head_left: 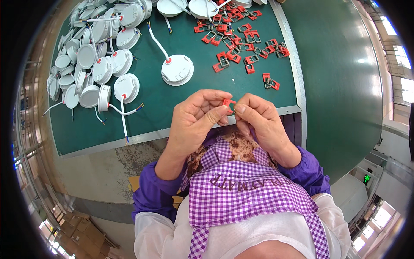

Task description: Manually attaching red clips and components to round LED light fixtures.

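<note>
Both hands meet over the near edge of the green table (168, 103). My left hand (196, 118) and my right hand (258, 118) pinch one small red clip with a metal spring (228, 103) between their fingertips. Just beyond the hands a white round lamp housing (177, 69) with a white cable lies face down on the table. A scatter of several more red spring clips (237, 41) lies at the far right of the table.
A heap of several white round lamp housings (92, 60) with cables fills the table's left side. A metal rim (297, 73) borders the table on the right. A green floor (340, 86) lies beyond it. Stacked cardboard boxes (82, 233) stand at the lower left.
</note>
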The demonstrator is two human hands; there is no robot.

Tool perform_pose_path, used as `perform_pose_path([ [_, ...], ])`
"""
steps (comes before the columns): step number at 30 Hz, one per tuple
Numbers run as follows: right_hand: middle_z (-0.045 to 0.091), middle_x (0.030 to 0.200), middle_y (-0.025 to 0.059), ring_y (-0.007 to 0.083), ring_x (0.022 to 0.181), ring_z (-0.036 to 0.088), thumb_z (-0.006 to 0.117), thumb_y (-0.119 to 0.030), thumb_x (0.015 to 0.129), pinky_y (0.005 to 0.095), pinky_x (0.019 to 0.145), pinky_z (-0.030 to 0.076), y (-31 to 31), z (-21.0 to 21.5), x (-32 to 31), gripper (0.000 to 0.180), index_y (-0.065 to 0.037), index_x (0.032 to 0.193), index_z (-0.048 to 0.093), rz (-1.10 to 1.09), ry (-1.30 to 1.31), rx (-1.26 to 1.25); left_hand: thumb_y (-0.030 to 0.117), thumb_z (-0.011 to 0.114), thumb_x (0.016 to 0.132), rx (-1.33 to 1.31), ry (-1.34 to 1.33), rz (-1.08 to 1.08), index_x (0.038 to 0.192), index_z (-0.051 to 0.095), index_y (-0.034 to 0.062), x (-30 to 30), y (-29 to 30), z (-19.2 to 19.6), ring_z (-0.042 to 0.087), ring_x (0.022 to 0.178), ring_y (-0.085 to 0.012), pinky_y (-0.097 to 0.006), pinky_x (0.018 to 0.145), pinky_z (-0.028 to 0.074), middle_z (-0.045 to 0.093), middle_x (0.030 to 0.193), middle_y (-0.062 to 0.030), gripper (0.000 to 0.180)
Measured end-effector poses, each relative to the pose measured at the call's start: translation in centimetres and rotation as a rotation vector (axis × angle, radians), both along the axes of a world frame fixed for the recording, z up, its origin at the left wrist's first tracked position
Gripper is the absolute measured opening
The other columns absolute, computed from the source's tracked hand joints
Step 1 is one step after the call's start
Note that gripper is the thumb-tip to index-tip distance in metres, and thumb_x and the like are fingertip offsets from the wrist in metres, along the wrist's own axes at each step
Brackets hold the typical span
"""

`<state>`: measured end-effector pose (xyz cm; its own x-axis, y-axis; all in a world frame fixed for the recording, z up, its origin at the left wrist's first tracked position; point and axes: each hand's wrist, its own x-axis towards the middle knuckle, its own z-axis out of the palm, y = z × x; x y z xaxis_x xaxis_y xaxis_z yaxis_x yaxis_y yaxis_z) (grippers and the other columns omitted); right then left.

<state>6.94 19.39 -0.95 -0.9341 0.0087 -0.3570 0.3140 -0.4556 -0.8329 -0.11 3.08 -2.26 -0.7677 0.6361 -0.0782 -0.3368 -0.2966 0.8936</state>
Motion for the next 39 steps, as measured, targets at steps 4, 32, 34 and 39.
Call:
perform_pose_path([
  [4,0.052,0.059,-0.0015,0.0034,0.05,0.046,0.054,-0.018,0.098,0.0198,0.045,0.034,0.2,0.1,0.2,0.02,-0.003,0.084,0.055,0.063,0.041,0.388,0.001,0.058,0.092,-0.148,0.034,-0.011,0.112,0.059,-0.0059,0.0,-0.3,1.3,0.064,0.078,-0.0114,-0.023,0.071,0.053,0.067,0.094,-0.0093,0.021],
  [32,0.053,0.056,0.0012,0.0043,0.051,0.046,0.058,-0.014,0.094,0.0235,0.046,0.034,0.7,1.2,0.3,0.017,0.0,0.086,0.058,0.174,0.121,0.649,-0.004,0.057,0.091,-0.25,-0.07,-0.175,0.101,0.061,-0.0054,-1.4,-0.9,1.9,0.067,0.074,-0.0117,-0.023,0.068,0.055,0.068,0.088,-0.0114,0.011],
  [34,0.054,0.056,0.0013,0.0041,0.051,0.048,0.059,-0.015,0.093,0.0228,0.046,0.035,0.7,1.2,0.3,0.017,0.0,0.086,0.058,0.167,0.115,0.641,-0.003,0.057,0.091,-0.253,-0.06,-0.173,0.101,0.061,-0.0056,-1.4,-1.0,1.8,0.067,0.074,-0.0117,-0.023,0.068,0.055,0.068,0.088,-0.0114,0.012],
  [39,0.055,0.057,0.0013,0.0039,0.052,0.05,0.059,-0.015,0.094,0.0218,0.047,0.036,0.5,1.5,0.4,0.017,0.0,0.086,0.058,0.155,0.096,0.619,-0.003,0.057,0.091,-0.261,-0.051,-0.152,0.102,0.061,-0.0059,-1.3,-0.9,1.9,0.067,0.074,-0.0116,-0.023,0.068,0.055,0.069,0.088,-0.0115,0.012],
])
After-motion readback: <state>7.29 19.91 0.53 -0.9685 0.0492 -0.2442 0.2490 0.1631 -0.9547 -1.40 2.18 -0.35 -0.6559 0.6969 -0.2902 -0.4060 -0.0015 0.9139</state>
